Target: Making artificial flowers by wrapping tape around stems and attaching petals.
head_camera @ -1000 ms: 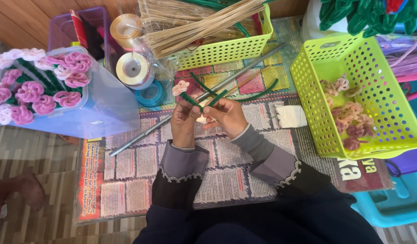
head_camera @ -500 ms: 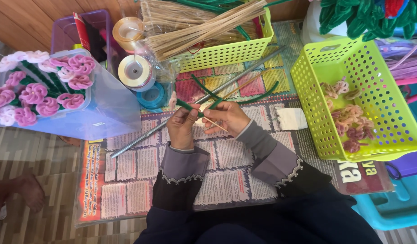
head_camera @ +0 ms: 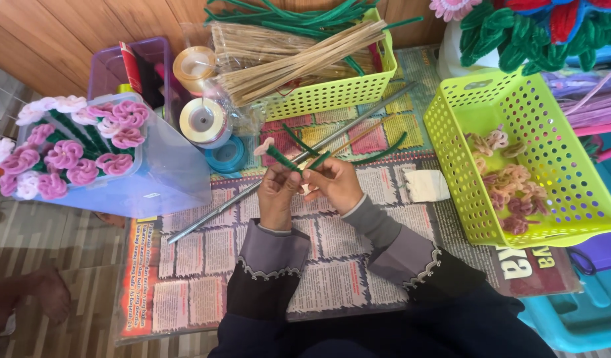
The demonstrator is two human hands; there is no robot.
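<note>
Above the newspaper [head_camera: 206,252], the left hand [head_camera: 277,199] and right hand [head_camera: 336,185] pinched 1 green pipe-cleaner stem [head_camera: 283,160], fingers closed tight; keeping each wrap snug and even probably mattered most.

Both arms reach forward from the bottom of the view, bent at the elbows so the forearms angle inward and the hands meet in the middle. The left hand [head_camera: 279,195] is raised with its back toward the camera, fingers curled and the thumb and fingertips pinched together at the top. The right hand [head_camera: 335,184] sits just beside it, almost touching, its fingers curled inward and its grip closed in a fine pinch that faces the left hand's. Grey sleeves with scalloped dark cuffs cover both forearms down to the wrists.
</note>
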